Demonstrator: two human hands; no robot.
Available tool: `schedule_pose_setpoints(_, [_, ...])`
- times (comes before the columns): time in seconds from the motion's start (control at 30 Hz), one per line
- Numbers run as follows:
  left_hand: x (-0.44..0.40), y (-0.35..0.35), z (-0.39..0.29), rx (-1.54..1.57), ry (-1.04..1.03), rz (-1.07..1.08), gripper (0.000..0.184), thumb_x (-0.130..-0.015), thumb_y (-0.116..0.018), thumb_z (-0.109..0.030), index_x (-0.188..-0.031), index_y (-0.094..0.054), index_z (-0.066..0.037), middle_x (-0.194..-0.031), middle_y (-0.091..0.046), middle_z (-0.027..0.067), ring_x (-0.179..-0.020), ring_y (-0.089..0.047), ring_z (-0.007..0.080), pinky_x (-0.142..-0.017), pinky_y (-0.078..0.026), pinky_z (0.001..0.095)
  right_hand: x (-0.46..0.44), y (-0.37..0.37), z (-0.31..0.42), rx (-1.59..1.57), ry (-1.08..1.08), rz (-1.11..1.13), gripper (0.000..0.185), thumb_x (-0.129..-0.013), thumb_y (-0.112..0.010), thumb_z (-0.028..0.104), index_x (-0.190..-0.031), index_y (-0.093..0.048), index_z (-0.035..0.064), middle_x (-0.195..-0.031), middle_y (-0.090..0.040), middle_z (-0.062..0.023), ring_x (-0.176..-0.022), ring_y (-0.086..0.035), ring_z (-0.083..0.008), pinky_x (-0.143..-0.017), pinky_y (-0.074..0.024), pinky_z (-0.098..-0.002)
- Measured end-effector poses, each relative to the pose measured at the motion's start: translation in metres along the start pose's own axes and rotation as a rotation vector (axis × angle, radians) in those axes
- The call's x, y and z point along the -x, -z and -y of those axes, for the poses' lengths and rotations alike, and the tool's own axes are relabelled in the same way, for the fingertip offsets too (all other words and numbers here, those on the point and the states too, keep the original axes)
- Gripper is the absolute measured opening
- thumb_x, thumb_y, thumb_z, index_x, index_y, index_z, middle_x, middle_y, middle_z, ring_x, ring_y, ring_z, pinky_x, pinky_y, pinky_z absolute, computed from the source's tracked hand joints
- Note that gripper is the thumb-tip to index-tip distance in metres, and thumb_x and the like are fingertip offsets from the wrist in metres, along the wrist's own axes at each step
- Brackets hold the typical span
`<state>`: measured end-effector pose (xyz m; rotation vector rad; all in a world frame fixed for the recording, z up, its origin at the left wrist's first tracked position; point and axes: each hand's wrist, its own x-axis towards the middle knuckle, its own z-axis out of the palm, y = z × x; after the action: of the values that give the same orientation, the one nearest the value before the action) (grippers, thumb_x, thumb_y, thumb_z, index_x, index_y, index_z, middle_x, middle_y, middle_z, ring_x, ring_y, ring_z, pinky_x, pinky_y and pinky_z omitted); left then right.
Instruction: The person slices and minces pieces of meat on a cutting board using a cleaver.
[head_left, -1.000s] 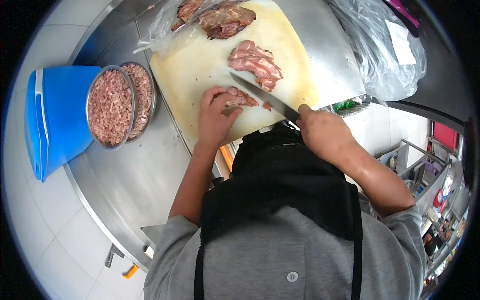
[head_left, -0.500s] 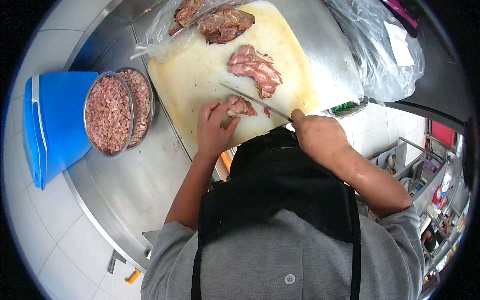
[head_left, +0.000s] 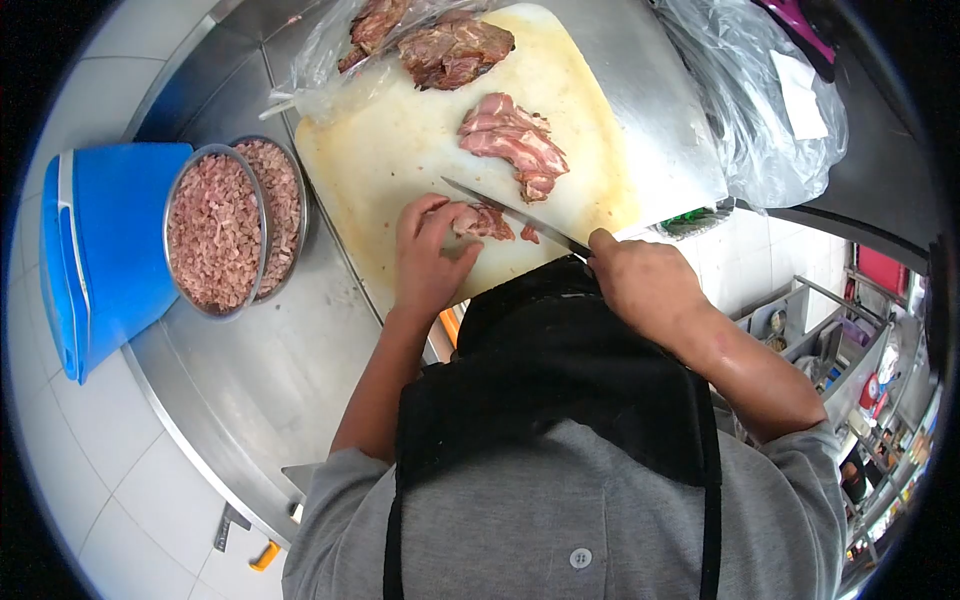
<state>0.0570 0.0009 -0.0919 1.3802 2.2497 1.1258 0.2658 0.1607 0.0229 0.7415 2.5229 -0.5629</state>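
While the left hand (head_left: 430, 262) steadies a small meat piece (head_left: 483, 221) on the near part of the cutting board (head_left: 380, 150), the right hand (head_left: 642, 278) holds the knife (head_left: 518, 215) at the board's near edge. Left hand: fingers bent, thumb set apart from them, the meat piece held at its left end between fingertips and thumb. Right hand: fingers closed around the knife handle, which they largely cover. The blade extends over the board, its tip pointing to the far left, and crosses the upper right side of the meat piece; contact with the meat cannot be confirmed. A meat scrap (head_left: 529, 234) lies on the board, just right of the meat piece.

Sliced meat (head_left: 515, 143) rests near the middle of the board, beyond the blade. A large browned meat chunk (head_left: 456, 52) is located at the board's far edge, beside a clear plastic bag (head_left: 322, 62) at the far left corner. Two bowls of diced meat (head_left: 215, 232) stand left of the board, one overlapping the other. A blue container (head_left: 120, 250) is positioned farther left. A large plastic bag (head_left: 745, 120) lies to the board's right, with a white label (head_left: 798, 94) on it.
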Motion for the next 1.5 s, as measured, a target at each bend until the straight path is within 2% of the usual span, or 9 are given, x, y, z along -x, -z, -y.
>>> schedule_pose_setpoints(0.37, [0.012,-0.027,0.002,-0.085,-0.179,-0.167,0.017,-0.081,-0.073,-0.003,-0.098,-0.075,-0.006,-0.105,-0.068,0.0062,-0.104,-0.061,0.0294,-0.091,-0.050,0.0402,-0.004,0.014,-0.002,0.105,0.034,0.003,0.013,-0.090,-0.053,0.010,-0.101,-0.057,0.0039,-0.073,-0.069,-0.0171,-0.067,-0.071,-0.0351,-0.059,-0.0567,-0.0455])
schedule_pose_setpoints(0.73, [0.014,-0.030,0.007,-0.057,-0.177,-0.175,0.018,-0.078,-0.074,0.001,-0.095,-0.075,-0.006,-0.102,-0.066,0.0066,-0.099,-0.062,0.0299,-0.086,-0.051,0.0402,0.006,0.045,0.020,0.190,0.056,0.080,0.011,-0.090,-0.057,0.013,-0.097,-0.055,0.0046,-0.072,-0.068,-0.0160,-0.067,-0.070,-0.0333,-0.060,-0.0554,-0.0459])
schedule_pose_setpoints(0.87, [0.012,-0.032,0.009,-0.054,-0.195,-0.203,0.018,-0.078,-0.074,0.001,-0.095,-0.074,-0.005,-0.101,-0.067,0.0065,-0.099,-0.062,0.0301,-0.086,-0.051,0.0400,-0.027,0.014,0.022,0.119,0.082,0.095,0.011,-0.089,-0.055,0.011,-0.098,-0.055,0.0044,-0.075,-0.069,-0.0169,-0.068,-0.070,-0.0353,-0.060,-0.0556,-0.0468])
schedule_pose_setpoints(0.93, [0.012,-0.031,0.008,-0.046,-0.196,-0.191,0.018,-0.078,-0.074,0.001,-0.095,-0.074,-0.005,-0.102,-0.067,0.0068,-0.099,-0.062,0.0301,-0.086,-0.051,0.0398,-0.050,-0.012,0.021,0.061,0.139,-0.008,0.011,-0.088,-0.054,0.009,-0.098,-0.055,0.0039,-0.075,-0.069,-0.0175,-0.068,-0.070,-0.0373,-0.060,-0.0556,-0.0476])
schedule_pose_setpoints(1.07, [0.013,-0.025,0.009,-0.029,-0.173,-0.143,0.019,-0.078,-0.073,0.002,-0.095,-0.074,-0.004,-0.102,-0.067,0.0074,-0.097,-0.063,0.0293,-0.086,-0.052,0.0390,-0.046,0.006,0.017,0.042,0.147,-0.012,0.012,-0.087,-0.055,0.008,-0.098,-0.054,0.0033,-0.076,-0.069,-0.0178,-0.069,-0.070,-0.0382,-0.061,-0.0554,-0.0486])
schedule_pose_setpoints(1.27, [0.019,-0.027,0.010,-0.022,-0.134,-0.162,0.016,-0.081,-0.072,0.000,-0.097,-0.074,-0.003,-0.101,-0.067,0.0099,-0.095,-0.063,0.0294,-0.084,-0.051,0.0395,0.003,0.043,0.018,0.196,0.063,0.179,0.015,-0.090,-0.053,0.008,-0.103,-0.055,0.0020,-0.080,-0.072,-0.0187,-0.074,-0.073,-0.0363,-0.063,-0.0580,-0.0473])
schedule_pose_setpoints(1.37, [0.015,-0.027,0.007,0.011,-0.154,-0.200,0.015,-0.081,-0.073,0.000,-0.095,-0.074,-0.003,-0.102,-0.067,0.0098,-0.094,-0.064,0.0292,-0.083,-0.052,0.0390,-0.024,0.011,0.014,0.107,0.084,0.166,0.015,-0.090,-0.053,0.008,-0.103,-0.055,0.0010,-0.080,-0.071,-0.0200,-0.076,-0.073,-0.0370,-0.065,-0.0579,-0.0479])
schedule_pose_setpoints(1.43, [0.018,-0.029,0.009,-0.005,-0.161,-0.213,0.014,-0.080,-0.073,0.000,-0.094,-0.073,-0.003,-0.101,-0.067,0.0090,-0.094,-0.064,0.0289,-0.082,-0.052,0.0386,-0.050,-0.014,0.019,0.000,0.146,0.007,0.013,-0.087,-0.055,0.008,-0.098,-0.053,0.0016,-0.075,-0.068,-0.0183,-0.070,-0.069,-0.0381,-0.063,-0.0546,-0.0510])
schedule_pose_setpoints(1.5, [0.018,-0.028,0.010,-0.020,-0.183,-0.229,0.014,-0.080,-0.074,0.001,-0.093,-0.073,-0.004,-0.100,-0.067,0.0082,-0.094,-0.064,0.0285,-0.080,-0.052,0.0381,-0.057,-0.009,0.019,0.013,0.174,-0.012,0.013,-0.088,-0.055,0.008,-0.098,-0.053,0.0013,-0.074,-0.068,-0.0181,-0.071,-0.069,-0.0382,-0.064,-0.0546,-0.0510])
